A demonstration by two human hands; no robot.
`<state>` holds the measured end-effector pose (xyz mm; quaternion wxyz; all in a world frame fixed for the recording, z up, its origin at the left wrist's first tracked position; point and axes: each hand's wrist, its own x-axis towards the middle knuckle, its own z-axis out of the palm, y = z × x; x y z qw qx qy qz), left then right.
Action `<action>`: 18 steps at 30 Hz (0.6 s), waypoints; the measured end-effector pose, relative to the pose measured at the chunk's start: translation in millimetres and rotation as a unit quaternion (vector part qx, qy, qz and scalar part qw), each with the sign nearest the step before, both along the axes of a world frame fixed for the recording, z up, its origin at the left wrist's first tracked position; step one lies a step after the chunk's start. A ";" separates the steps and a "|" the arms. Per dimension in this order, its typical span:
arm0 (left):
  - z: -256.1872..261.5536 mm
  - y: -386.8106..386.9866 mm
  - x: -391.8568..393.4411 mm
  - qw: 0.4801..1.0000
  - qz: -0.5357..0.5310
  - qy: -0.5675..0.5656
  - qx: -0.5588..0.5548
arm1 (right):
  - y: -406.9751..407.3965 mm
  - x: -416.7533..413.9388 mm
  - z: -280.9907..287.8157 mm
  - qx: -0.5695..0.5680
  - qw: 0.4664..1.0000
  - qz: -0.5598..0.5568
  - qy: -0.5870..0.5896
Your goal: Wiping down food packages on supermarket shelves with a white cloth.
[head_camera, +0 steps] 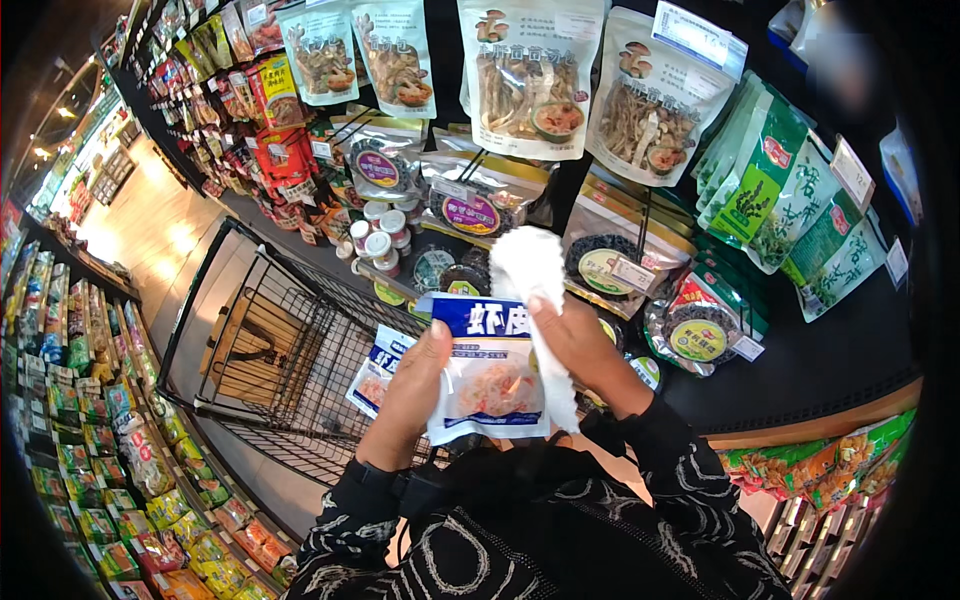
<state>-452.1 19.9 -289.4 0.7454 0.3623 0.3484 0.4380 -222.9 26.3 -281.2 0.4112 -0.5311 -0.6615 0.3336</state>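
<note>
A blue-and-white pouch of dried shrimp skin [491,390] is held upright in front of my body, its printed front facing me. My left hand [411,390] grips its left edge, thumb on the front. In my right hand [581,341] is a crumpled white cloth [529,259], which lies over the pouch's upper right corner and hangs down along its right side. Whether the right fingers also pinch the pouch behind the cloth is hidden. A second, similar pouch [379,371] shows partly behind my left wrist, at the side of the shopping cart.
A black wire shopping cart [300,352] stands to the left with a wooden board in it. Ahead, mushroom pouches [529,82] and green packets [780,195] hang from the display. Small white-lidded jars [381,244] stand on a shelf. Snack shelves [112,450] line the far left.
</note>
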 end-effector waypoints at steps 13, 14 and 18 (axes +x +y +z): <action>-41.0 30.1 21.5 0.984 0.030 0.144 0.097 | -29.1 -1.8 -0.8 -0.231 0.861 0.015 0.452; -41.4 27.7 27.6 0.985 0.021 0.143 0.095 | -29.7 -0.5 -12.0 -0.263 0.868 0.009 0.421; -51.5 16.2 36.3 0.971 -0.006 0.179 0.160 | -33.4 -6.9 -20.9 -0.218 0.880 0.005 0.422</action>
